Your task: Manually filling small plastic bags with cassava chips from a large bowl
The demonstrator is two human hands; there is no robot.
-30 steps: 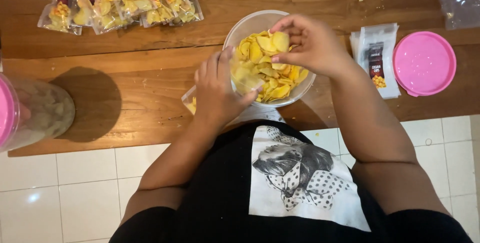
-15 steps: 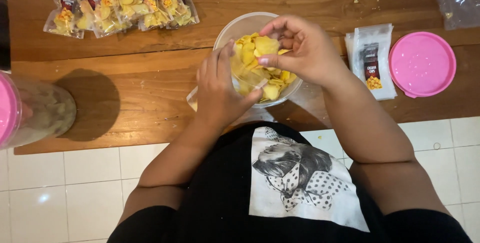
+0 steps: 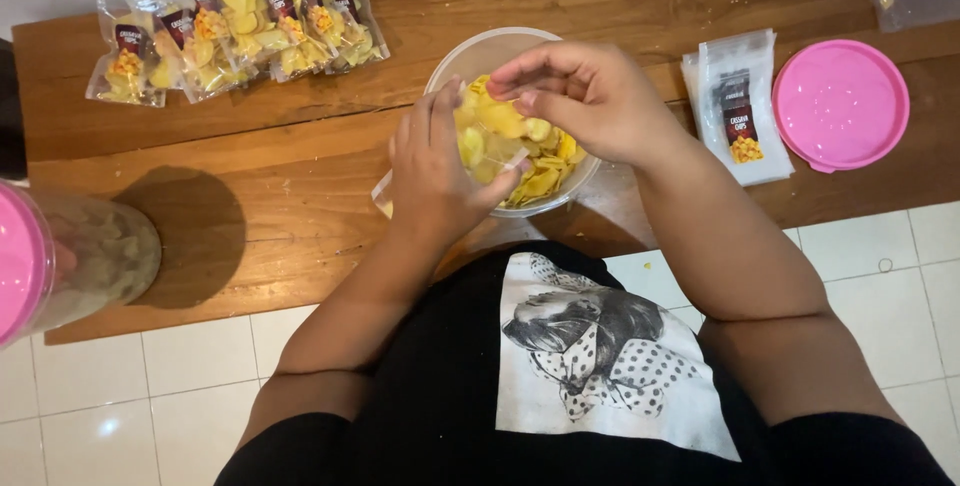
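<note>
Holding a small clear pouch (image 3: 478, 154) open over the near-left rim of the clear bowl (image 3: 470, 58) of yellow chips (image 3: 545, 174) mid-counter, left hand (image 3: 435, 174) fingers curled round it; right hand (image 3: 590, 96) fingers pinched on chips above its mouth. Likely risk: chips missing the narrow opening, spilling onto the counter (image 3: 280, 196), or crumbling under the pinch.
</note>
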